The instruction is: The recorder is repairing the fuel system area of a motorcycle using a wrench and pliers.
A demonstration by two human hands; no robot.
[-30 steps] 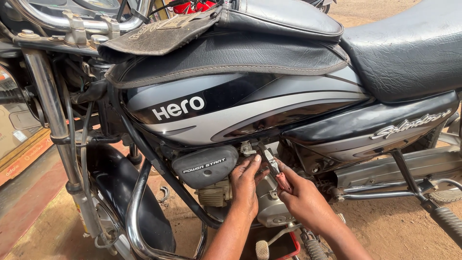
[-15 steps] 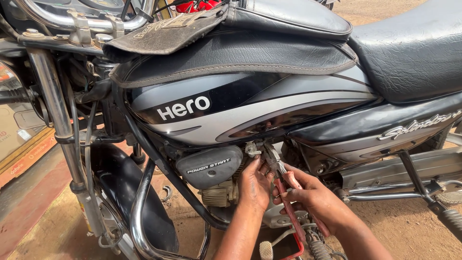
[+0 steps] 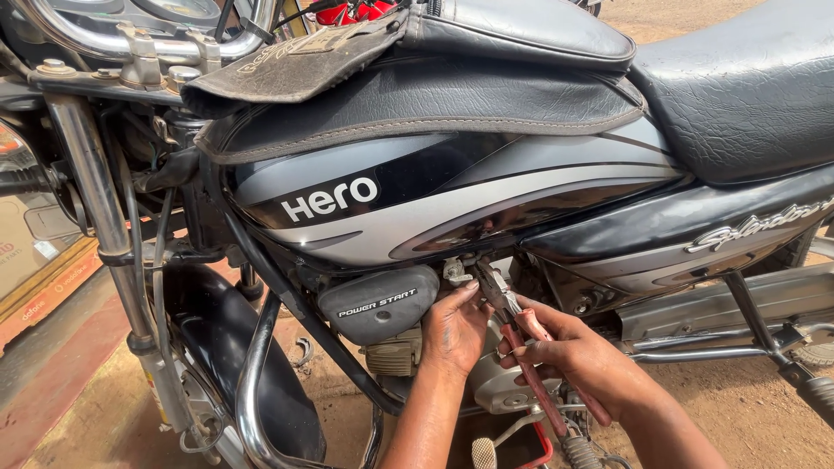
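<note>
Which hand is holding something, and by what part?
The right hand holds red-handled pliers by the handles, nose up at a small fitting under the fuel tank. The left hand touches that fitting, gripping no tool.

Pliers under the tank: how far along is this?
Done: the pliers, red-handled, are up with their nose at the small metal fitting under the fuel tank. In hand: the right hand grips the handles, the left hand steadies by the fitting. Left: the fitting sits in place; nothing has come off.
</note>
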